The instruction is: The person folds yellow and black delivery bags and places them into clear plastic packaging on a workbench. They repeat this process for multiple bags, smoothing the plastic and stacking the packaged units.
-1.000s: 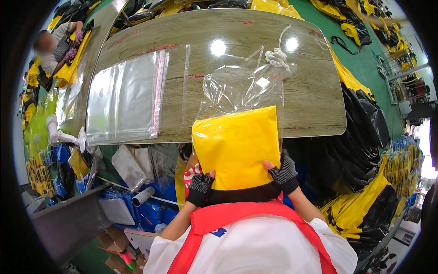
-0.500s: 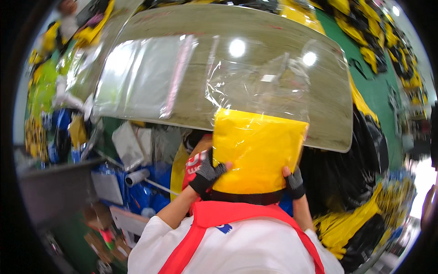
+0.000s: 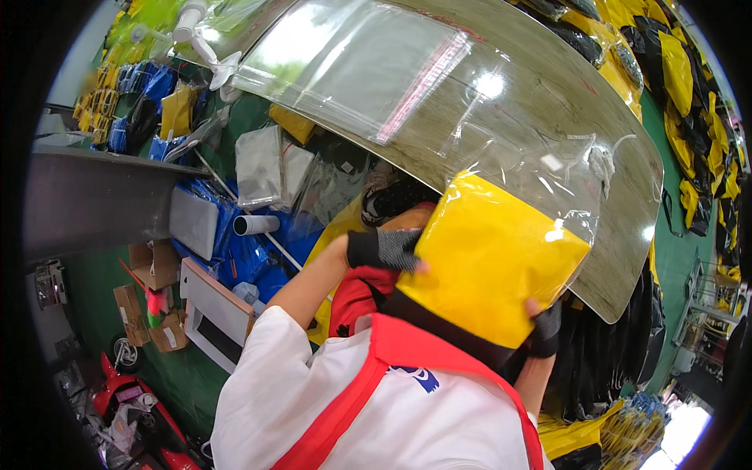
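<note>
A folded yellow sheet (image 3: 493, 258) with a black lower band sits partly inside a clear plastic bag (image 3: 568, 184), held tilted in front of my chest. My left hand (image 3: 388, 251), in a dark glove with bare fingertips, is closed on the left edge of the sheet. At its lower right edge, my right hand (image 3: 543, 329) grips with the thumb on the front face; its other fingers are hidden behind. The bag's loose far end spreads over the table's near edge.
A wood-patterned table (image 3: 627, 258) lies ahead, with a stack of clear plastic bags (image 3: 352, 63) on it. A white stand (image 3: 223, 70) is at its left corner. Blue bundles (image 3: 235, 262), a white tube (image 3: 254, 225) and cardboard boxes (image 3: 153, 266) lie left. Yellow and black bundles (image 3: 677, 70) line the right.
My view has turned, so the table and bag stack appear tilted and further up. The yellow sheet has tilted clockwise, still between both hands.
</note>
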